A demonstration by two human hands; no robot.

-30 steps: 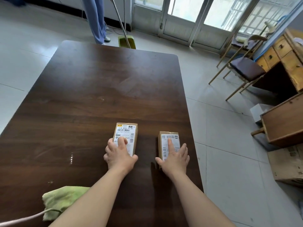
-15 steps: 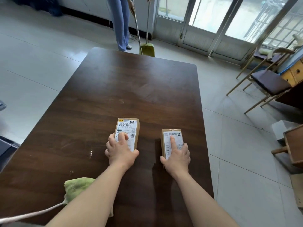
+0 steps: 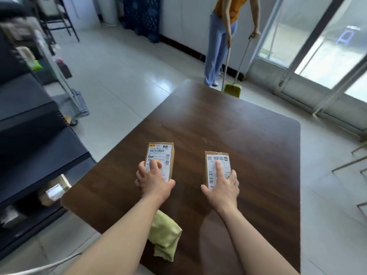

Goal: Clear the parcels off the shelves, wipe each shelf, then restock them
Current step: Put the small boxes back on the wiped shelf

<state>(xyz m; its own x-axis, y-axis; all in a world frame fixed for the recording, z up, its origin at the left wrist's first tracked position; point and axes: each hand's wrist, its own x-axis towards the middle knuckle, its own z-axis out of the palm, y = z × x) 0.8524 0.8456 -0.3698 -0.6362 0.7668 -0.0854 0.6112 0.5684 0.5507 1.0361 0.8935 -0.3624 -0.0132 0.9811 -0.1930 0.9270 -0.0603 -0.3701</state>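
Plainly, both parcels are small oblong cartons of brown card with a white printed label on the upper face. They lie flat and well apart on the dark, smooth wood-grain bench (image 3: 248, 151) at the middle of the frame. The left parcel (image 3: 161, 155) carries barcodes and a yellow mark at its far corner. The left hand (image 3: 153, 180) grasps its near end, with fingers (image 3: 154, 162) curled over the label and the thumb down the right side. The right parcel (image 3: 217, 162) has a ragged flap at its far edge. The right hand (image 3: 223, 185) clasps its near end between thumb and outer fingers, the forefinger lying straight along the label.

The hands hide the near ends of both cartons, and most of the print is too small to read. A crumpled green cloth (image 3: 164, 237) lies on the bench at lower centre, partly under the left forearm. A white cable (image 3: 39, 267) is cut off at the lower left corner.

Dark shelves (image 3: 39, 155) fill the left of the frame, blurred, and a brown labelled box (image 3: 53, 192) sits on a lower one. The floor (image 3: 119, 76) is glossy pale tile. At the top a person (image 3: 220, 46), cut off at the shoulders, holds two long handles, one ending in a green dustpan (image 3: 232, 90), beside glass doors (image 3: 317, 56).
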